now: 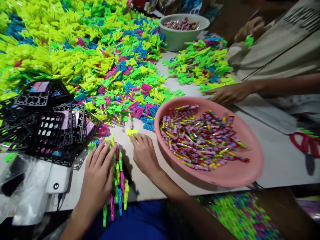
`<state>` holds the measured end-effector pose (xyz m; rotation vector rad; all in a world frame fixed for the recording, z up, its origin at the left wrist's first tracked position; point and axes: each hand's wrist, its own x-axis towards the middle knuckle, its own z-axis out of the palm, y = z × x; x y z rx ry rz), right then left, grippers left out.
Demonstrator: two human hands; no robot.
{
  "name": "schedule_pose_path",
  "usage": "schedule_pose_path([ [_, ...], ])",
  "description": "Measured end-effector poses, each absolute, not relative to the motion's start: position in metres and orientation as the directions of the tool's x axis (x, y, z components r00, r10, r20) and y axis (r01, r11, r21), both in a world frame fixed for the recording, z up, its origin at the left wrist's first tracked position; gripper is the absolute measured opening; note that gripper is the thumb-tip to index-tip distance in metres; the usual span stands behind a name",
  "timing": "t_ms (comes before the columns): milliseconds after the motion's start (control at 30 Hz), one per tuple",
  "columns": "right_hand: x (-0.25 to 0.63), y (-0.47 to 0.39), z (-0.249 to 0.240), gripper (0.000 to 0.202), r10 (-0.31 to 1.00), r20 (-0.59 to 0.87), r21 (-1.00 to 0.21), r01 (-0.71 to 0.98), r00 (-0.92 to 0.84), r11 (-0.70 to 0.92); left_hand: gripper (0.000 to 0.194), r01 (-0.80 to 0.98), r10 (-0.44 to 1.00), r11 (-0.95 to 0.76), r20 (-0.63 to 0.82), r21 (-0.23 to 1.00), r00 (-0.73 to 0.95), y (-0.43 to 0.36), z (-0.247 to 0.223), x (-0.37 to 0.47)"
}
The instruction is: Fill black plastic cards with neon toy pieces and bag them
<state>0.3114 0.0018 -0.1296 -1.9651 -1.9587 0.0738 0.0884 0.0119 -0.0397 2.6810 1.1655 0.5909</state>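
The left hand (100, 163) lies over one bunch of bright plastic pieces (120, 191), fingers stretched out; I can't tell how tightly it holds. Four tips, green, pink, blue and yellow, poke past the near edge of the tabletop (277, 166). The right hand (143, 151) has its fingertips close together at one yellow comb-like piece (132, 131); I can't tell if it's pinched. One pink basin (237, 176) and one white power bank (59, 176) sit by the near edge.
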Motion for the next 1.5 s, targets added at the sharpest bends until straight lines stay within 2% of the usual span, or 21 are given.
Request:
schedule_pose_path([
  [100,0.317,-0.009,-0.128,0.060,0.966,0.249,-0.330,0.933,-0.061,0.144,0.061,0.642,0.714,-0.699,0.260,0.315,0.650,0.008,-0.034,0.079],
  [200,0.331,-0.002,-0.127,0.064,0.959,0.243,-0.275,0.938,-0.143,0.210,0.060,0.632,0.714,-0.696,0.240,0.342,0.657,0.006,-0.029,0.074],
  [267,0.338,0.006,-0.126,0.060,0.965,0.203,-0.257,0.942,-0.164,0.214,0.058,0.627,0.716,-0.693,0.230,0.357,0.659,0.006,-0.027,0.072],
  [333,0.341,0.008,-0.125,0.051,0.974,0.180,-0.292,0.938,-0.138,0.187,0.055,0.625,0.718,-0.688,0.222,0.368,0.660,0.005,-0.026,0.073],
  [433,0.338,-0.003,-0.125,0.035,0.975,0.218,-0.431,0.892,-0.044,0.136,0.053,0.628,0.726,-0.678,0.215,0.383,0.653,0.004,-0.025,0.076],
  [533,0.326,-0.029,-0.129,0.023,0.953,0.268,-0.626,0.777,0.139,0.062,0.052,0.641,0.743,-0.659,0.206,0.394,0.636,0.005,-0.023,0.082],
  [600,0.313,-0.049,-0.133,0.018,0.944,0.218,-0.759,0.651,0.248,0.004,0.052,0.652,0.752,-0.648,0.200,0.394,0.628,0.005,-0.021,0.086],
  [667,0.297,-0.064,-0.134,0.015,0.952,0.120,-0.858,0.512,0.282,-0.044,0.051,0.655,0.752,-0.648,0.189,0.389,0.632,0.007,-0.020,0.089],
  [733,0.282,-0.074,-0.134,0.014,0.960,0.043,-0.921,0.384,0.276,-0.069,0.052,0.656,0.751,-0.648,0.177,0.387,0.637,0.008,-0.019,0.090],
  [800,0.270,-0.078,-0.134,0.015,0.963,0.031,-0.950,0.309,0.269,-0.056,0.053,0.660,0.755,-0.641,0.168,0.392,0.634,0.009,-0.019,0.091],
  [867,0.264,-0.080,-0.136,0.023,0.968,0.062,-0.956,0.292,0.245,-0.013,0.054,0.666,0.763,-0.631,0.162,0.398,0.626,0.009,-0.019,0.092],
  [1100,0.269,-0.086,-0.143,0.054,0.988,0.145,-0.913,0.391,0.046,0.115,0.055,0.676,0.775,-0.608,0.130,0.416,0.618,0.007,-0.019,0.092],
  [1300,0.267,-0.078,-0.143,0.040,0.954,0.293,-0.744,0.610,-0.066,0.271,0.053,0.665,0.773,-0.606,0.126,0.437,0.622,0.008,-0.019,0.093],
  [1400,0.264,-0.075,-0.144,0.038,0.933,0.346,-0.698,0.638,-0.100,0.326,0.053,0.653,0.771,-0.609,0.142,0.451,0.621,0.008,-0.019,0.093],
  [1500,0.265,-0.072,-0.144,0.041,0.926,0.365,-0.706,0.620,-0.097,0.343,0.052,0.649,0.770,-0.613,0.154,0.451,0.620,0.008,-0.021,0.092],
])
